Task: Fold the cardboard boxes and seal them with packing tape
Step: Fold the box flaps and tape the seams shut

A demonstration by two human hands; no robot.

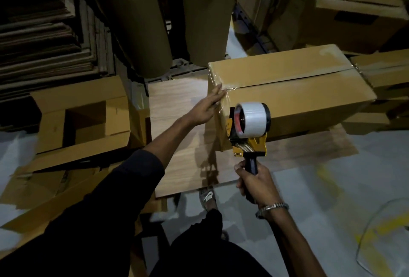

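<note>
- Head view: a closed cardboard box [287, 91] lies on a flat wood-grain sheet [177, 108] on the floor, clear tape along its top seam and over the near end
- Left hand [205, 108], fingers straight, presses flat on the taped end of the box
- Right hand [254, 183] grips the dark handle of a yellow tape dispenser [247, 130], its clear roll beside the box's near side
- An open-flapped box [88, 119] sits at left

Black sleeve [132, 179], silver wrist bracelet [273, 207]

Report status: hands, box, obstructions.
Left hand flat on taped brown cardboard box. Right hand grips yellow tape dispenser. Nothing blocking.
</note>
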